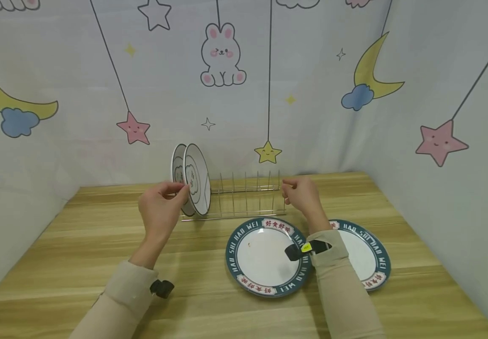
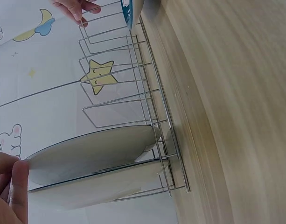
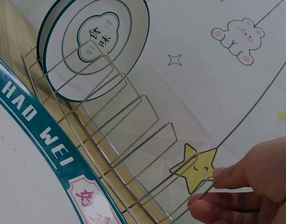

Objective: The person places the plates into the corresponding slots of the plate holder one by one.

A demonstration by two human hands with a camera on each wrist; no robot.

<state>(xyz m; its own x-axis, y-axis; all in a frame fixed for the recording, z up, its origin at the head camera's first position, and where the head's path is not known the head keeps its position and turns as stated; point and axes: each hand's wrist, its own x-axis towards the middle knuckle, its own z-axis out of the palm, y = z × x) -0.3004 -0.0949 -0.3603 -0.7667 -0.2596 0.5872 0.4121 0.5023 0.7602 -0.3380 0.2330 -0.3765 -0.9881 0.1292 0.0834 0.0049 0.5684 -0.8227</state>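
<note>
Two white plates with thin dark rims stand upright at the left end of a wire dish rack [image 1: 244,217]. My left hand [image 1: 161,207] pinches the edge of the inner plate [image 1: 199,181] between thumb and forefinger. Just to its left leans the outer plate [image 1: 178,162], partly hidden behind it. In the left wrist view, the lower edges of both plates [image 2: 94,154] sit between the rack's wires. At the rack's right end, my right hand [image 1: 304,195] pinches the end wire; the right wrist view shows thumb and fingers [image 3: 236,175] around it.
A plate with a teal lettered rim [image 1: 237,275] lies flat on the wooden table [image 1: 201,306] before the rack. Another teal-rimmed plate [image 1: 383,261] lies to its right, partly behind my right forearm. A patterned cloth wall [image 1: 163,84] rises close behind the rack.
</note>
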